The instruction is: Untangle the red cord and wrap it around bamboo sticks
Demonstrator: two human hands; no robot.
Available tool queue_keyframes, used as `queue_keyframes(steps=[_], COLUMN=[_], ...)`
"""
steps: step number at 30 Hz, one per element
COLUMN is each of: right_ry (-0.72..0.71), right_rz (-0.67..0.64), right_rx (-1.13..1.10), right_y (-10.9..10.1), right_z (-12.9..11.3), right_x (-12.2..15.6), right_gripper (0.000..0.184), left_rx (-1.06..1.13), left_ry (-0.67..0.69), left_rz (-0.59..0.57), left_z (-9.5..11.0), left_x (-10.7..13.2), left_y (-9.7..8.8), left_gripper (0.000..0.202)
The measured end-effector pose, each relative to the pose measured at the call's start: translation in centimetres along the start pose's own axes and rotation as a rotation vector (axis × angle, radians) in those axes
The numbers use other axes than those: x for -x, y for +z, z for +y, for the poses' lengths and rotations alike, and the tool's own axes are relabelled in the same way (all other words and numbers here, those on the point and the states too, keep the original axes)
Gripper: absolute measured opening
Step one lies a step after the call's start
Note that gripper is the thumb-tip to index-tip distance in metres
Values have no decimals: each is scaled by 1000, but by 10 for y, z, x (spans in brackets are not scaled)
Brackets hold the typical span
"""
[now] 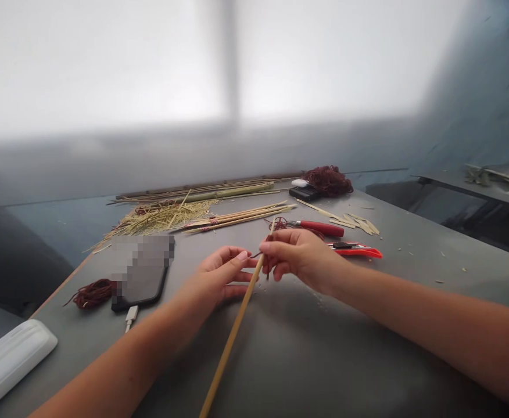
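Observation:
A long, thin bamboo stick [236, 331] slants up from the bottom edge to my hands, its far tip just past my right fingers. My right hand [298, 255] pinches the stick near that tip, along with dark red cord [268, 270] that hangs beside it. My left hand [226, 273] is on the stick's left side; its thumb and forefinger close on a strand of the same cord, pulled out sideways from the stick. The other left fingers stretch out toward the stick. Just beyond my right hand lies a red-handled tool [322, 227].
An orange box cutter [357, 250] lies right of my hand. Bamboo slivers [354, 222], bundled sticks [246, 216], a shavings heap [162, 217] and a cord tangle [328, 180] lie farther back. At left are a phone [145, 278], a cord bundle [93, 294] and a white case [14, 363].

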State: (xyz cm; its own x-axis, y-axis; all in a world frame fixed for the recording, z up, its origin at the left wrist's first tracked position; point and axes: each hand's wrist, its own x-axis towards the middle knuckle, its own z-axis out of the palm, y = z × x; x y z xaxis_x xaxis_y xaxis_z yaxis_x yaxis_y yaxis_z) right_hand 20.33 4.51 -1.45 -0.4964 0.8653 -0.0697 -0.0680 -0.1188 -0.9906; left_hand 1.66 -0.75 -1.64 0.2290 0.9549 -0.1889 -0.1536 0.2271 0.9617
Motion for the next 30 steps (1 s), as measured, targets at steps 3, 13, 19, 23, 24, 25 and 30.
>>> queue_keyframes(steps=[3,13,19,23,24,25,30], right_ry=[6,-102,-129,-367,-530,-713,-1255], right_rz=[-95,-94,-52,84,124,150,91], right_rx=[86,227,327,585,688,791,1115], right_y=[12,11,4,-4,-6,-7,-12], right_z=[3,1,1,-5,-7,-8,-9], right_x=[13,16,13,14,15,15,14], right_gripper=[32,30,43,36,29,19,12], left_rx=[-40,64,149,205,213,219,190], left_ry=[20,-251,-216,-213,-212,-210,-193], left_rz=[-21,-123,-94,-124,-140,-160,-192], left_z=[0,-4,0,-2,-3,-4,-8], left_x=[2,15,16,15,15,14,14], left_y=[7,23,23,20,20,20,21], left_gripper=[39,45,43,46,45,44,36])
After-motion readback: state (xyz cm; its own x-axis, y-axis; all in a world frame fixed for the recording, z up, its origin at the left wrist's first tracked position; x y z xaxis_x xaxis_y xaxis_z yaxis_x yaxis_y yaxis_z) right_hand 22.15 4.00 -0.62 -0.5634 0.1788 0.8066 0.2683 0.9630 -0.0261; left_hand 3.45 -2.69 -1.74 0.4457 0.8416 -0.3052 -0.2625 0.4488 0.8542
